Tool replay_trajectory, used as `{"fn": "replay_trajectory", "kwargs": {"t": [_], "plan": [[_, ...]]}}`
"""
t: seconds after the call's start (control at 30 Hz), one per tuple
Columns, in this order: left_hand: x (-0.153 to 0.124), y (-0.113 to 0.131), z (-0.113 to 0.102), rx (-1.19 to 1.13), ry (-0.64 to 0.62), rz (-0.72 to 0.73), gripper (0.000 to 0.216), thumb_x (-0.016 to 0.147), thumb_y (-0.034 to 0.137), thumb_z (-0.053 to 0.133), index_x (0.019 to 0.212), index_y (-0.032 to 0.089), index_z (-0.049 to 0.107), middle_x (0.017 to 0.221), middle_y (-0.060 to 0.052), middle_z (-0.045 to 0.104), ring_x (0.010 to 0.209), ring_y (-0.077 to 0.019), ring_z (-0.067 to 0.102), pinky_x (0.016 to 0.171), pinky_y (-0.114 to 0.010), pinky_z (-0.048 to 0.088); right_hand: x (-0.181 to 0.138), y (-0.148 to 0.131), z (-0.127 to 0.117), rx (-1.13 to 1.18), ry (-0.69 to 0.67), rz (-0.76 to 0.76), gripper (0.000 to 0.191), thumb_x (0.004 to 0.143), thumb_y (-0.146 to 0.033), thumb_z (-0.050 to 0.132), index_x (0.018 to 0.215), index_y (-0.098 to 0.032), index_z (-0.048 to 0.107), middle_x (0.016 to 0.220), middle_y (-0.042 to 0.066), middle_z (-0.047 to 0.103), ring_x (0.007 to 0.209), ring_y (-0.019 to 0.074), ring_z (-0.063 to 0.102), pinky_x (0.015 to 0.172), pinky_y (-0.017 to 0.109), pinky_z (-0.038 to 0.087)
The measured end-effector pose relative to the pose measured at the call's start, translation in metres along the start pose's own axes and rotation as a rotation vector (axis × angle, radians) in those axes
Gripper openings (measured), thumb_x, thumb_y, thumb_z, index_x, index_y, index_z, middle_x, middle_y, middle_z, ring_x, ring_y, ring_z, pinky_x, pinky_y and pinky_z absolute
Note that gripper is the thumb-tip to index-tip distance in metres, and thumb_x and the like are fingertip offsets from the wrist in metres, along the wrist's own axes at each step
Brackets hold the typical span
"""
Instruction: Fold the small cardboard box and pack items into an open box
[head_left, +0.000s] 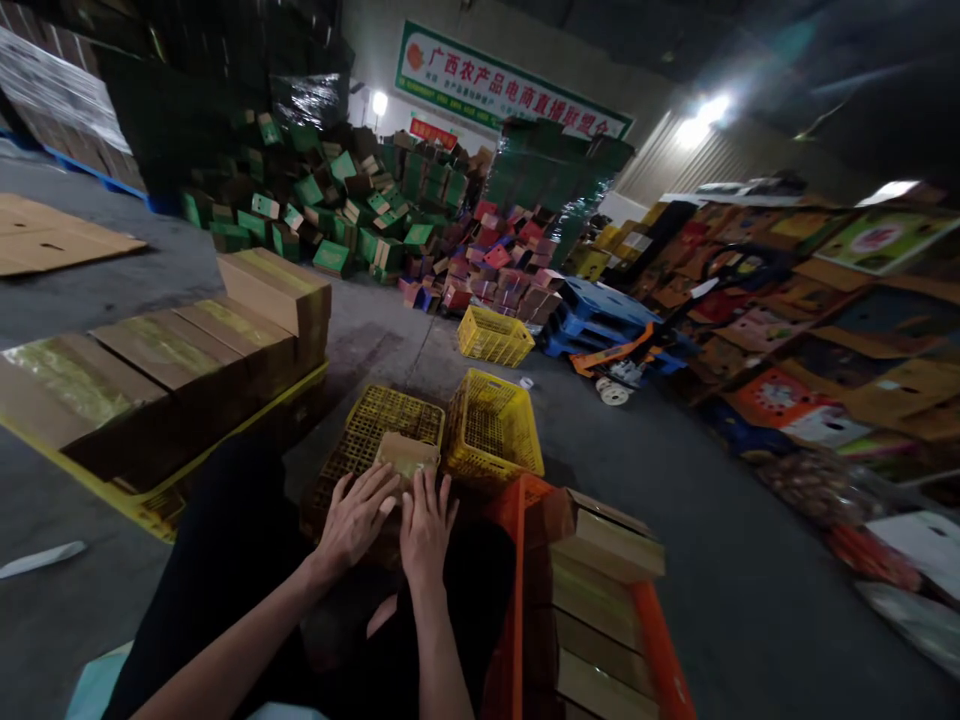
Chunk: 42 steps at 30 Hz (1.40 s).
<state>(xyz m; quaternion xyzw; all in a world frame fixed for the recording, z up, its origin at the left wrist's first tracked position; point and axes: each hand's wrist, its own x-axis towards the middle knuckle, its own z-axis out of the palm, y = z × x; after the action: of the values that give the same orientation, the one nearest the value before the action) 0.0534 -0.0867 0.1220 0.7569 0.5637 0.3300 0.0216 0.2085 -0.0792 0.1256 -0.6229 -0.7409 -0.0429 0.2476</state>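
Between my knees, a small brown cardboard box [407,452] rests on a yellow plastic crate [394,408] whose grid face is upward. My left hand [358,515] lies with fingers stretched out over the box's near left part. Beside it, my right hand [426,522] presses flat on the near right part, its fingers apart. Both hands touch the box and neither grips it. Much of the box's near side is hidden under them. Some clear tape seems to shine on the box top.
Taped cartons [161,350] fill a yellow crate at left. An orange crate [517,560] with cartons stands at right. Two yellow crates [499,425] sit ahead. Farther off are an orange pallet jack [615,355], blue pallets [596,305] and a heap of green boxes [330,255].
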Motion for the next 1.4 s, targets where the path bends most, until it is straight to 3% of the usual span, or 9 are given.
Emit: {"fn": "replay_trajectory", "kwargs": {"t": [0.13, 0.3, 0.4, 0.6, 0.8, 0.93, 1.07, 1.2, 1.4], "plan": [[-0.001, -0.008, -0.001, -0.014, -0.039, 0.008, 0.044, 0.098, 0.027, 0.044, 0.141, 0.035, 0.053, 0.152, -0.004, 0.048, 0.139, -0.0268, 0.044, 0.108, -0.048, 0.032, 0.006, -0.028, -0.008, 0.018, -0.035, -0.062, 0.050, 0.105, -0.038, 0.030, 0.149, -0.019, 0.043, 0.154, 0.009, 0.043, 0.150, 0.0304, 0.025, 0.117, 0.059, 0.023], [-0.003, -0.027, -0.009, -0.114, -0.126, 0.063, 0.057, 0.099, 0.024, 0.039, 0.155, 0.030, 0.029, 0.156, -0.007, 0.043, 0.142, -0.0232, 0.040, 0.107, -0.042, 0.034, 0.012, -0.056, -0.008, 0.083, -0.098, -0.117, 0.058, 0.102, -0.047, 0.038, 0.153, -0.018, 0.036, 0.154, 0.009, 0.045, 0.146, 0.0268, 0.034, 0.118, 0.049, 0.027], [0.000, -0.034, -0.017, -0.146, -0.205, 0.099, 0.058, 0.101, 0.029, 0.037, 0.157, 0.030, 0.022, 0.158, -0.007, 0.040, 0.144, -0.0238, 0.037, 0.110, -0.044, 0.030, 0.012, -0.045, -0.015, 0.099, -0.130, -0.153, 0.062, 0.100, -0.052, 0.042, 0.154, -0.023, 0.032, 0.153, 0.007, 0.045, 0.145, 0.0282, 0.036, 0.117, 0.052, 0.028], [0.007, -0.047, -0.014, -0.120, -0.227, 0.116, 0.051, 0.102, 0.031, 0.037, 0.153, 0.035, 0.032, 0.153, -0.002, 0.047, 0.144, -0.0229, 0.037, 0.111, -0.044, 0.026, 0.002, 0.002, -0.035, 0.074, -0.204, -0.114, 0.064, 0.101, -0.048, 0.044, 0.157, -0.028, 0.022, 0.156, 0.006, 0.041, 0.144, 0.0293, 0.038, 0.115, 0.056, 0.032], [0.006, -0.053, -0.010, -0.117, -0.224, 0.135, 0.049, 0.101, 0.031, 0.041, 0.150, 0.036, 0.039, 0.150, 0.000, 0.051, 0.141, -0.0232, 0.041, 0.111, -0.044, 0.026, -0.008, 0.025, -0.029, 0.159, -0.208, -0.115, 0.061, 0.103, -0.035, 0.040, 0.158, -0.026, 0.018, 0.156, 0.007, 0.042, 0.145, 0.0272, 0.036, 0.115, 0.053, 0.035], [0.013, -0.047, -0.013, -0.116, -0.195, 0.091, 0.043, 0.100, 0.031, 0.046, 0.142, 0.036, 0.050, 0.143, 0.001, 0.058, 0.136, -0.0233, 0.045, 0.112, -0.045, 0.027, -0.005, 0.030, -0.025, 0.169, -0.181, -0.115, 0.054, 0.103, -0.032, 0.037, 0.156, -0.027, 0.025, 0.151, 0.006, 0.048, 0.142, 0.0267, 0.041, 0.113, 0.054, 0.036], [0.034, -0.033, -0.011, -0.165, -0.161, 0.068, 0.031, 0.098, 0.033, 0.050, 0.126, 0.031, 0.063, 0.128, -0.003, 0.067, 0.128, -0.0224, 0.053, 0.111, -0.043, 0.032, 0.012, 0.023, -0.024, 0.164, -0.094, -0.064, 0.046, 0.103, -0.036, 0.039, 0.147, -0.025, 0.045, 0.138, 0.009, 0.060, 0.132, 0.0281, 0.050, 0.111, 0.053, 0.038], [0.053, -0.021, 0.000, -0.167, -0.147, 0.067, 0.039, 0.098, 0.031, 0.046, 0.136, 0.028, 0.057, 0.137, -0.007, 0.062, 0.127, -0.0242, 0.054, 0.109, -0.044, 0.037, 0.034, 0.001, -0.018, 0.137, -0.092, -0.009, 0.046, 0.102, -0.043, 0.039, 0.140, -0.023, 0.054, 0.139, 0.011, 0.058, 0.130, 0.0300, 0.049, 0.110, 0.053, 0.039], [0.053, -0.016, 0.005, -0.148, -0.163, 0.092, 0.051, 0.100, 0.027, 0.039, 0.151, 0.027, 0.038, 0.147, -0.007, 0.054, 0.139, -0.0226, 0.044, 0.115, -0.044, 0.028, 0.049, -0.021, -0.001, 0.145, -0.084, 0.005, 0.062, 0.099, -0.056, 0.038, 0.145, -0.016, 0.049, 0.143, 0.015, 0.056, 0.131, 0.0332, 0.048, 0.108, 0.052, 0.039]]}}
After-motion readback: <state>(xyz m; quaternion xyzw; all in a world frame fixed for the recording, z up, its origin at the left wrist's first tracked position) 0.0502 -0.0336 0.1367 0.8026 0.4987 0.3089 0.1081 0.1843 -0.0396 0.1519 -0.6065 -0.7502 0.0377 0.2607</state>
